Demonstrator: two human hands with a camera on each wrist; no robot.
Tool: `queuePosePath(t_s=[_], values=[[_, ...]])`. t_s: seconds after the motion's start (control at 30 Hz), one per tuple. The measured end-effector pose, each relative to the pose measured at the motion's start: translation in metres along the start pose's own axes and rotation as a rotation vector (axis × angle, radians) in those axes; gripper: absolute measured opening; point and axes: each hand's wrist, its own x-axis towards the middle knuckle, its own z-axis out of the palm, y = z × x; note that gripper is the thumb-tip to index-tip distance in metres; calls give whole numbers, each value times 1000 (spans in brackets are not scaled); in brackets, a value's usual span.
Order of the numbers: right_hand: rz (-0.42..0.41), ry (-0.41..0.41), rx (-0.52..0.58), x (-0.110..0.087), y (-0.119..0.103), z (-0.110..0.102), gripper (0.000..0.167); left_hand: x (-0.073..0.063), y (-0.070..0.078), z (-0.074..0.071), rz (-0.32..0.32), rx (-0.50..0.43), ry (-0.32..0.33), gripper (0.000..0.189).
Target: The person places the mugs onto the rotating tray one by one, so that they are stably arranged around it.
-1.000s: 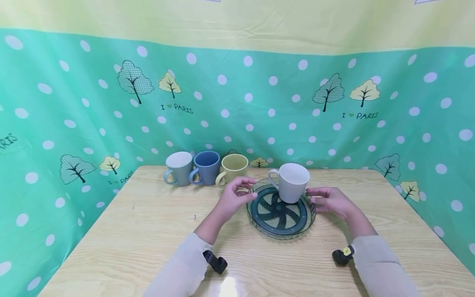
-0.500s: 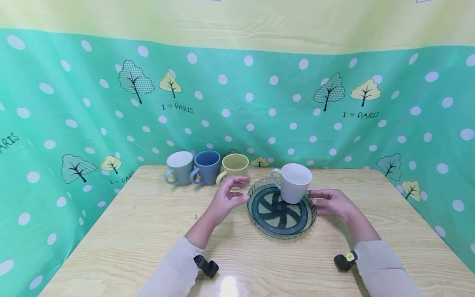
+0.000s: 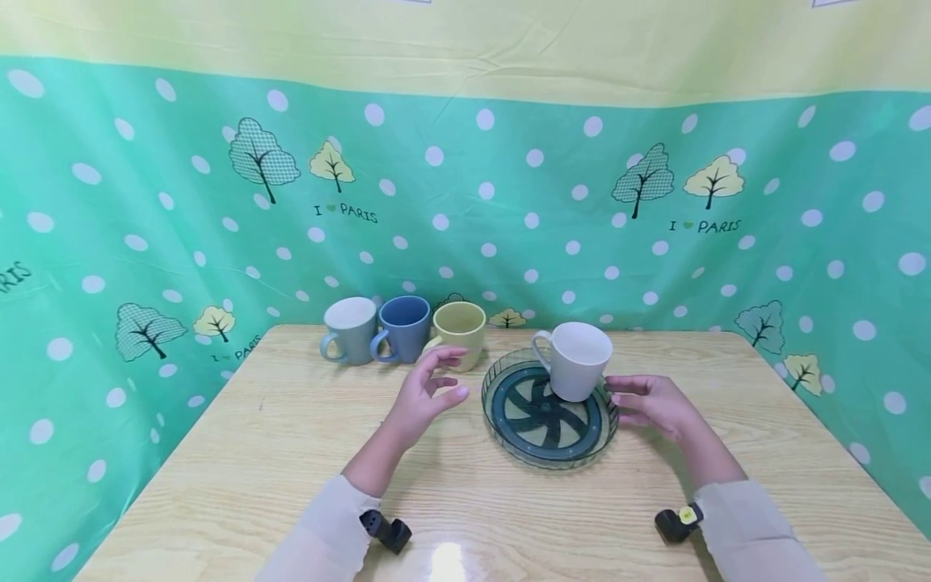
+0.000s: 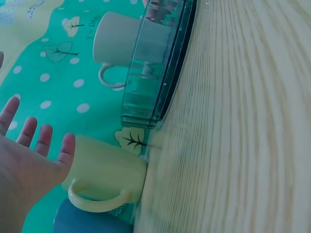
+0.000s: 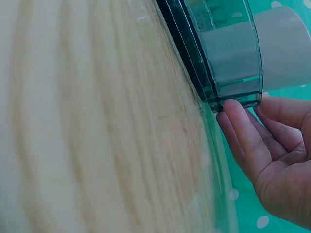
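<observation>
A round clear turntable tray (image 3: 490, 416) with a dark spoked base sits on the table, and a white mug (image 3: 579, 361) stands upright in its back right part. My right hand (image 3: 655, 404) is at the tray's right side; in the right wrist view its fingertips (image 5: 233, 109) rest against the outside of the clear wall. Left of the tray, my left hand (image 3: 422, 400) is held apart from it with fingers spread and nothing in them. Behind that hand stands a yellow mug (image 3: 465, 343), its handle partly covered by the fingers.
Left of the yellow mug, a blue mug (image 3: 406, 331) and a grey-blue mug (image 3: 354, 335) stand in a row along the table's back edge. A green dotted curtain (image 3: 465, 194) hangs behind the wooden table (image 3: 254, 469).
My left hand has come off the tray's left rim and moved left and toward me. The white mug has shifted slightly right with the tray. The right hand stays at the rim.
</observation>
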Motion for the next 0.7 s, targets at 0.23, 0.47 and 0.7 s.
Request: queuePosePath(t_s=[0.23,0.47,0.7], values=[[13,62,-7,-3,-1,7,50,-6,6,-11,25,5,37,48],[9,88,3,-7,1,9,50,-13,9,-23,34,6,100,46],[-2,88,32,-7,2,9,52,-18,12,-36,31,0,179,46]])
